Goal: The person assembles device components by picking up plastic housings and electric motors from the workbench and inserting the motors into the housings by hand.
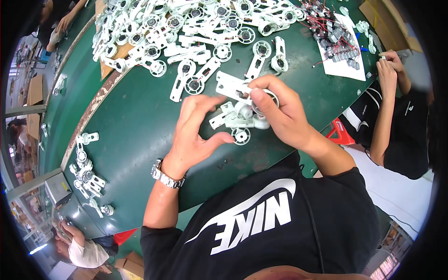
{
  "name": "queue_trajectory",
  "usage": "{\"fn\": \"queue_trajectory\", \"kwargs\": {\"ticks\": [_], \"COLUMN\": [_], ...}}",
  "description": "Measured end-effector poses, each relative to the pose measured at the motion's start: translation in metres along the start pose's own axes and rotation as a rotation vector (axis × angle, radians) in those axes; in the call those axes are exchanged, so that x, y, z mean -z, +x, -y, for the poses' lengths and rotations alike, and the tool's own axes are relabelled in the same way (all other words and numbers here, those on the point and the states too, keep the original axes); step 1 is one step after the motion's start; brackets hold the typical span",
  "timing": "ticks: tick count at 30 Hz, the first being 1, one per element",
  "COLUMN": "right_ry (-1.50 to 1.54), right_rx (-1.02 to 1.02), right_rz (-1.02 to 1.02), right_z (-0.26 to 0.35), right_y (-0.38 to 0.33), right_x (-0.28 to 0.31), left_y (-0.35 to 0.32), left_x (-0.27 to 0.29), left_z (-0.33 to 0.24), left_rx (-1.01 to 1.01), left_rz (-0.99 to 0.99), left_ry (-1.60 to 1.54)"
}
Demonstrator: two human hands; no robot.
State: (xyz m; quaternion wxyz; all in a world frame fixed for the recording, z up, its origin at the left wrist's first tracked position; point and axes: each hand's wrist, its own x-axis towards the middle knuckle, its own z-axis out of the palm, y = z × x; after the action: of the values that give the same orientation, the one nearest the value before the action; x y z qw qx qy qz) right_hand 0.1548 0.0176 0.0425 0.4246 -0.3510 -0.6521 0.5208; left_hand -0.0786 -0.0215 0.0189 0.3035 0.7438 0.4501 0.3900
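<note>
While the right hand point(280, 114) pinches a white plastic bracket with a round hub point(233, 88) — long axis up-left — the left hand point(198, 128), spread, waits just beside it.

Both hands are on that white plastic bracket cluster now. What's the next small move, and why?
Probably press the bracket in the right hand down onto the white parts beneath. It sits tilted above them, and the left hand already braces them with its thumb beside the round hub.
</note>
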Motion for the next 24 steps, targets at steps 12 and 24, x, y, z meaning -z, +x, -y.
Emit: {"fn": "queue_trajectory", "kwargs": {"ticks": [12, 24], "right_ry": [-0.333, -1.349], "right_rx": [-0.056, 0.080], "right_rz": [0.261, -0.005], "right_z": [0.024, 0.001], "right_y": [0.025, 0.008], "right_x": [-0.024, 0.168], "left_y": [-0.005, -0.002], "left_x": [-0.013, -0.003], "left_z": [0.000, 0.011], "left_rx": [0.416, 0.460], "left_rz": [-0.411, -0.331], "left_ry": [-1.110, -1.081]}}
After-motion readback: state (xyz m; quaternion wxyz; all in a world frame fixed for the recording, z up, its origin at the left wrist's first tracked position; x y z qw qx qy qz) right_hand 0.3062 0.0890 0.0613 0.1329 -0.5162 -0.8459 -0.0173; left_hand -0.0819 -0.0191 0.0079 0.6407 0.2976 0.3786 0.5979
